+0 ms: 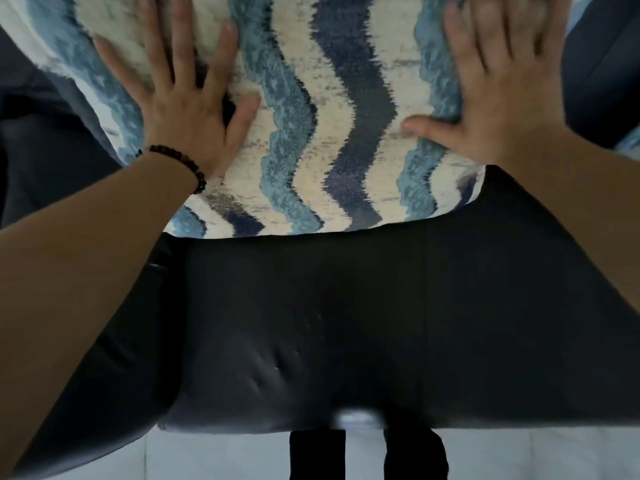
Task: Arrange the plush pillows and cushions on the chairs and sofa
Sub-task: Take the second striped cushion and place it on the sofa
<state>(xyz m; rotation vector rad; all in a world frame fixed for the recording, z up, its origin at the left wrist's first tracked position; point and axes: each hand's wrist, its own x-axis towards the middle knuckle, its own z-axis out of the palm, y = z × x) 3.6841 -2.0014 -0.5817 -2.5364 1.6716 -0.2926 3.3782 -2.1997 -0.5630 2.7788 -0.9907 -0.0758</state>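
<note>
A plush cushion [325, 109] with wavy blue, navy and cream stripes leans at the back of a dark sofa seat [311, 323]. My left hand [187, 98] lies flat on its left half, fingers spread, a dark beaded bracelet on the wrist. My right hand [502, 95] presses flat on the cushion's right edge, fingers spread and slightly blurred. Neither hand grips the fabric. The cushion's top runs out of view.
The dark sofa backrest [602, 64] shows on both sides of the cushion. A light patterned fabric [628, 145] peeks in at the right edge. Below the seat's front edge lies pale tiled floor [214, 455], with my two dark legs [367, 455].
</note>
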